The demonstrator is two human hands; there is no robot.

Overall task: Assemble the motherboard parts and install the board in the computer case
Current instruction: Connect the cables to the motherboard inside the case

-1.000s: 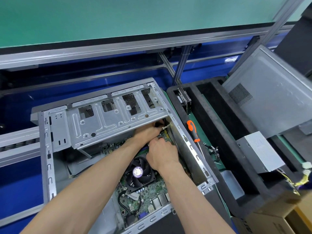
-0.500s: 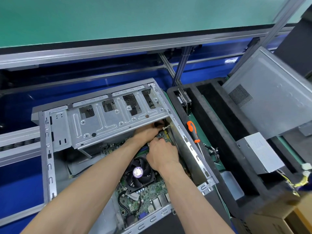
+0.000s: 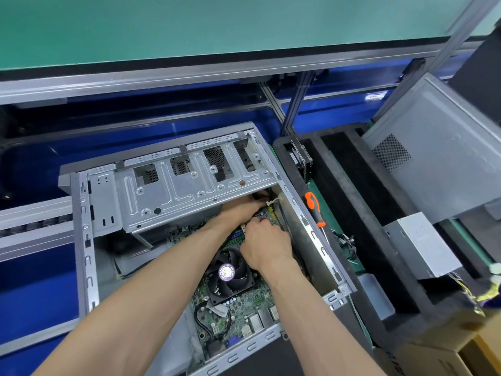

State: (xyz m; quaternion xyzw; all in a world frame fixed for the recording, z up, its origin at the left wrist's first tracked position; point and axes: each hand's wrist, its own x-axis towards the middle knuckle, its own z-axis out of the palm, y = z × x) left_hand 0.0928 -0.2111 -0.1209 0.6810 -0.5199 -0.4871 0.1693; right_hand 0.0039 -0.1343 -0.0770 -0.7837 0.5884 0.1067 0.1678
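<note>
1. Head view: motherboard [image 3: 238,305] already lying inside the open computer case [image 3: 86,240], cooler fan [image 3: 227,272] facing up.
2. Left hand [image 3: 241,210] reaching under the drive cage [image 3: 189,185] toward the far corner of the board; fingertips hidden, so grip impossible to tell.
3. Right hand [image 3: 264,244] just beside it, fingers curled down onto the board's far edge, seemingly pinching a small connector; held part not visible.
4. Both hands crowded together, probably to steady and seat a cable plug in a cramped spot.
5. Orange-handled screwdriver [image 3: 314,207] parked on the green mat right of the case, within easy reach.
6. Power supply [image 3: 423,245] resting on black foam, well apart, not yet fitted.
</note>
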